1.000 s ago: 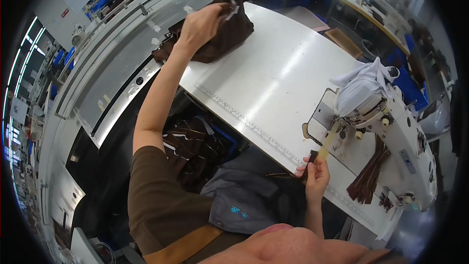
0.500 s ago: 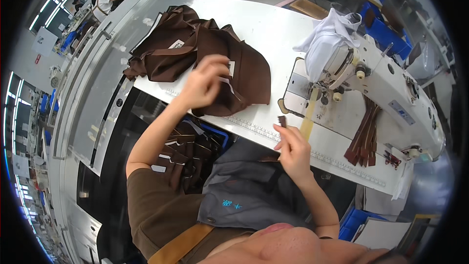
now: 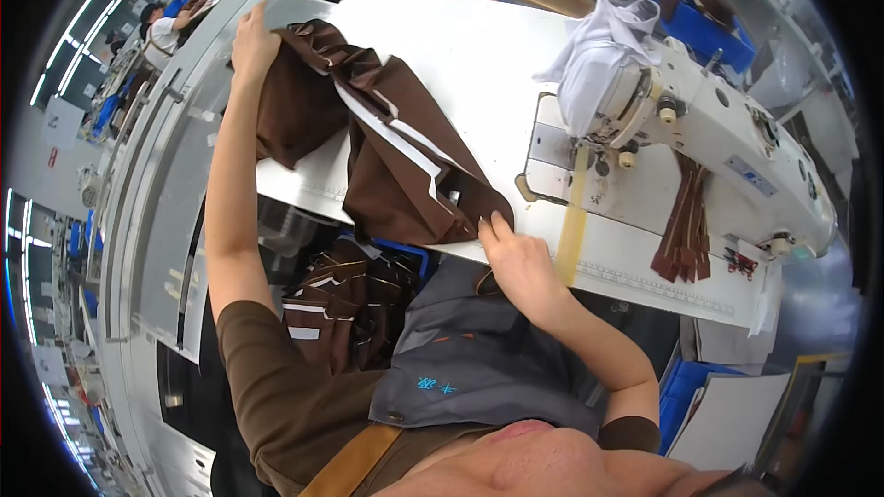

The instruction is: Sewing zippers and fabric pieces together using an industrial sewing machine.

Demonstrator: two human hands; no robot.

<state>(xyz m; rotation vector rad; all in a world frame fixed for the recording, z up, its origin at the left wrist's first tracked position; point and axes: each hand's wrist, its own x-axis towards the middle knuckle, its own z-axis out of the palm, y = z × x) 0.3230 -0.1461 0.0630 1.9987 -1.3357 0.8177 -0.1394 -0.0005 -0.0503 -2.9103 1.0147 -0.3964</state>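
A brown garment point(image 3: 405, 179) with white strips along its edges lies spread and rumpled over the white sewing table. Out at its far left end, my left hand point(image 3: 253, 46) is closed on the cloth, its fingertips partly hidden. Close to the table's front edge, my right hand point(image 3: 525, 267) has its fingertips on the garment's near right corner, gripping it; the thumb is hidden. A white sewing machine point(image 3: 727, 138) stands right of the garment, its needle area apart from the cloth.
White cloth point(image 3: 603, 51) is draped over the machine head. Brown strips point(image 3: 681, 221) hang beside its bed, near small red-handled snips point(image 3: 739, 262). More brown pieces point(image 3: 345, 313) sit below the table edge. A yellow tape strip point(image 3: 573, 221) crosses the tabletop. Another person point(image 3: 164, 35) works far left.
My left hand has moved far left, and the garment is now turned and spread, showing white strips. My right hand has moved left onto its corner; the small brown piece it held is out of sight.
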